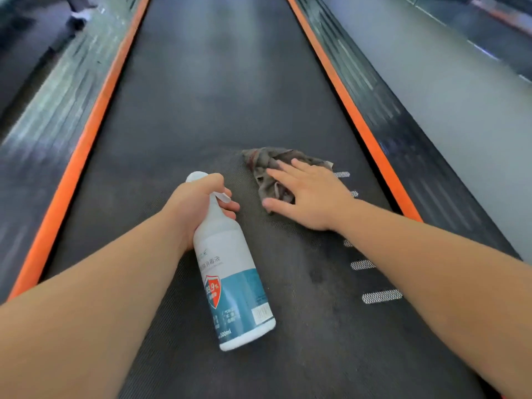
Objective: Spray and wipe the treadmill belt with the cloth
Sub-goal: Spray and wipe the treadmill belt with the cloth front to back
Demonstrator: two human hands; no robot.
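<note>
The black treadmill belt point(207, 105) runs away from me between two orange strips. A crumpled grey cloth point(269, 164) lies on the belt right of centre. My right hand point(311, 197) presses flat on the cloth, fingers straight and spread, covering its near part. My left hand point(195, 200) grips the neck of a white spray bottle point(233, 283) with a blue and red label, fingers curled round the trigger. The bottle is tilted with its base toward me, held just above the belt left of the cloth.
Orange edge strips point(95, 116) point(349, 105) border the belt, with dark ribbed side rails point(49, 119) point(403, 125) outside them. White dashed marks point(381, 296) run along the belt's right side. A grey floor point(466, 90) lies to the right. A person's shoe point(80, 15) shows far left.
</note>
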